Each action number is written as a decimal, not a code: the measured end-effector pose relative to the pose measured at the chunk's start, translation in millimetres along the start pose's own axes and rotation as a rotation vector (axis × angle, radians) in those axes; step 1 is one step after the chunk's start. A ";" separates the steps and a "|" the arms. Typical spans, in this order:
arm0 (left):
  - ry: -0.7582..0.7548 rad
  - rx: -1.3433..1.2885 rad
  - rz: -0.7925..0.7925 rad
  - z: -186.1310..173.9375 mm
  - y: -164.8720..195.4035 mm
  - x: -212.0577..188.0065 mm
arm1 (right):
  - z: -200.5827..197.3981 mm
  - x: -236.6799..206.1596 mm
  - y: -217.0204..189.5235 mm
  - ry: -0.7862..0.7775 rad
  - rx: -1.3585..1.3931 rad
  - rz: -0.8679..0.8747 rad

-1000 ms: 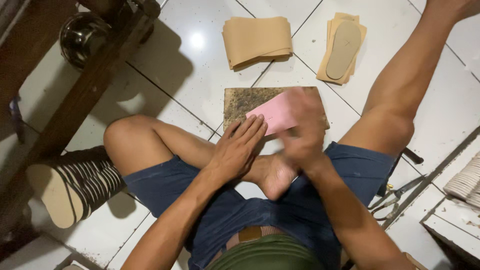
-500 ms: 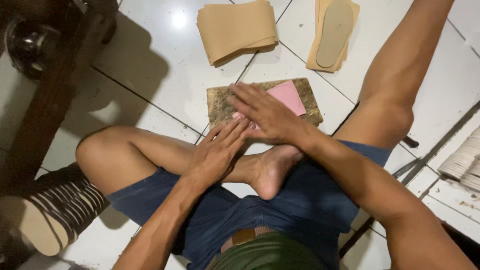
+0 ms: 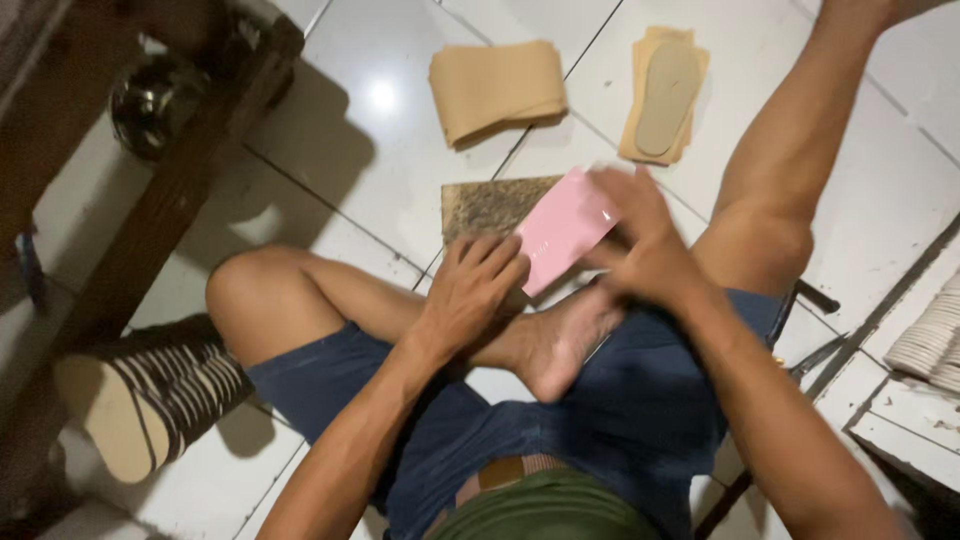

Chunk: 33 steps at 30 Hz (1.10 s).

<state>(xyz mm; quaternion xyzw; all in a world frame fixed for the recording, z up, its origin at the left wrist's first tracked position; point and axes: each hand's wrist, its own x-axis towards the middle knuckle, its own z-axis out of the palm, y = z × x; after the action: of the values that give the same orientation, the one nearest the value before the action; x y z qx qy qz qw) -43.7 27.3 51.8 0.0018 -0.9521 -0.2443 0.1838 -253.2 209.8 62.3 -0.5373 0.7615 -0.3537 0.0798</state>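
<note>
Seated on the white tiled floor, the person presses the left hand, fingers spread flat, on the near edge of a speckled brown board. The blurred right hand grasps the glossy pink rectangular sheet lying across that board. Beyond sit a folded tan stack and a grey sole-shaped cutout.

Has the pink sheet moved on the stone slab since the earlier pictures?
Yes. The pink sheet earlier lay flat on the stone slab under the right hand; now it is tilted and reaches past the slab's right edge.
</note>
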 end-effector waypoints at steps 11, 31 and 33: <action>0.509 -1.116 -0.837 -14.7 36.4 -7.1 | 52.6 -65.2 -93.9 -0.123 0.919 0.237; 0.243 -1.563 -0.988 -18.3 68.7 -43.4 | 22.9 -64.0 -123.5 0.331 0.457 0.124; 0.335 -1.509 -0.950 -17.0 72.8 -43.1 | 27.1 -68.7 -120.0 0.438 0.974 0.489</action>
<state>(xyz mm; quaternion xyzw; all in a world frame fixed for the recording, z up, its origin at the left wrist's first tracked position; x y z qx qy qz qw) 8.7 87.5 84.6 0.3088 -0.3992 -0.8498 0.1521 -120.1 237.0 99.4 -0.1620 0.6117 -0.7370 0.2376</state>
